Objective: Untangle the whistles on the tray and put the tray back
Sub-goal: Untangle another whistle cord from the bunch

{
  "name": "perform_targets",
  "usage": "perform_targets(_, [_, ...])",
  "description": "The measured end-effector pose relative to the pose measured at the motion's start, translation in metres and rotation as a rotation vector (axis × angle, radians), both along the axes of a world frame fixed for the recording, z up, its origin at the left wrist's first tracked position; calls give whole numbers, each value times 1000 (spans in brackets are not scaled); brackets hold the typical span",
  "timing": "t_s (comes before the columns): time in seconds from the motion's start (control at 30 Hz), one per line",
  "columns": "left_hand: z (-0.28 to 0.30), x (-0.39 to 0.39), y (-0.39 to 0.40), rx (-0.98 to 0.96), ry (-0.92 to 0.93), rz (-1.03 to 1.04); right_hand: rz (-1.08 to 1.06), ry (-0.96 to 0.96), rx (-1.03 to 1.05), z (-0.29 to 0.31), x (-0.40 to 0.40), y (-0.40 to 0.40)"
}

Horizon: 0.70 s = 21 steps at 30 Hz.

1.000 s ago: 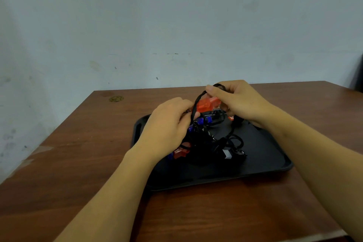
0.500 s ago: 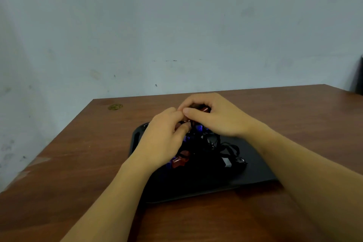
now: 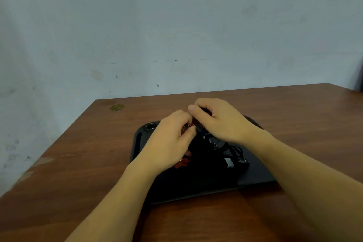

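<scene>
Both hands were bunched together over the far middle of the tray. The left hand (image 3: 172,139) was curled with its fingertips pinched on a bit of cord or a small ring at the top of the whistles' tangle; exactly which, the picture did not show. The right hand (image 3: 218,120) was cupped over the same spot, thumb forward, fingers closed around something dark and reddish, so it looked pressed shut on part of the bundle, though what lay inside the grip was hidden.

Below the hands the whistles (image 3: 206,149) lay as one dark knot on the black tray (image 3: 255,175). A red whistle (image 3: 183,161) poked out just under the left wrist, and black cords (image 3: 233,149) looped toward a small pale-tipped piece (image 3: 228,163) on the right side of the heap. Nothing lay apart from the pile; no whistle had been set aside on its own.

By that evidence the untangling seemed barely underway: the knot was being worked at its top, every whistle was yet to be freed, and the tray had not been moved toward wherever it belongs. It sat flat on the brown wooden table (image 3: 78,163), near the person's side, with a small brass-coloured fitting (image 3: 117,107) well apart at the far left corner.
</scene>
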State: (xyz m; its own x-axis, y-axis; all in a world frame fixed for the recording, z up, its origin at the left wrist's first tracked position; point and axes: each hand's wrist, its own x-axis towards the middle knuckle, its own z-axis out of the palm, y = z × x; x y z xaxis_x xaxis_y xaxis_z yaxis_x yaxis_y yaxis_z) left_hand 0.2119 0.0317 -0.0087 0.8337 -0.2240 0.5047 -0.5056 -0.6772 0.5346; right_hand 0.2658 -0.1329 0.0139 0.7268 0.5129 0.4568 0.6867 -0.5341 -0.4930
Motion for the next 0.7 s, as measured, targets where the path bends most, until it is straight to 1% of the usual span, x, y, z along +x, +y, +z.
perform_targets(0.13, [1, 1, 2, -39, -89, 5, 10, 13, 39, 9, -2, 0])
perform_targets(0.27, [0, 1, 3, -111, -105, -12, -48, 136, 141, 29, 1, -3])
perform_targets(0.33, [1, 1, 2, -176, -60, -53, -54, 283, 214, 37, 4, -4])
perform_targets(0.43, [3, 0, 2, -340, 16, -155, 77, 700, 432, 35, 7, -5])
perform_targets(0.47, [4, -1, 2, -415, 39, -193, 124, 789, 474, 31, 8, -4])
perform_targets(0.5, [5, -2, 1, -492, 68, -227, 138, 821, 464, 26, 9, -3])
perform_targets(0.57, [6, -2, 0, -594, 108, -271, 96, 778, 355, 16, 7, -1])
perform_targets(0.63, [5, 0, 0, -638, 116, -264, 77, 724, 280, 9, 4, 1])
perform_targets(0.7, [3, 1, 0, -668, 116, -239, 89, 710, 285, 6, 2, 0])
